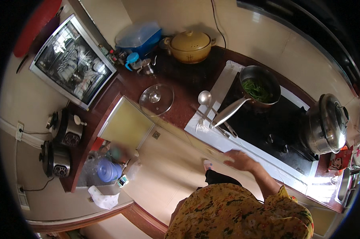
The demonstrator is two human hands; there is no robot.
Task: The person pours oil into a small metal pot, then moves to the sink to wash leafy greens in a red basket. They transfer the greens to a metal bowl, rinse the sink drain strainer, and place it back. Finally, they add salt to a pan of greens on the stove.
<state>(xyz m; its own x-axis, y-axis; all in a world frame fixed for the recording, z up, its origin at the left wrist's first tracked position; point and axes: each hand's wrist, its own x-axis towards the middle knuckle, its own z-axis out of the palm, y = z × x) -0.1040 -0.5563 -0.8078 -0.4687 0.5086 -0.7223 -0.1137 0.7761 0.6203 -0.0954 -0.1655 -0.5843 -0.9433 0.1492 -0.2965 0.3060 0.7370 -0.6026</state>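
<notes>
My right hand (pixel 241 160) hangs by the white front edge of the gas stove (pixel 283 123), its fingers stretched out and holding nothing. It is nearest to the handle ends of a metal ladle (pixel 205 98) and a second long utensil, which lie across the stove's left front corner. Behind them a dark saucepan (pixel 247 73) stands on the left burner, its long metal handle pointing toward me. Green leafy vegetables (pixel 256 91) lie inside it. A clear glass lid (pixel 164 104) rests on the brown counter left of the stove. My left hand does not show.
A large steel steamer pot (pixel 319 131) stands at the stove's right. At the back are a yellow-brown casserole (pixel 190 44), a blue container (pixel 150 42) and a small metal pot (pixel 147 68). Two cookers (pixel 62 159) sit at left, near a lilac bucket (pixel 108 172) below.
</notes>
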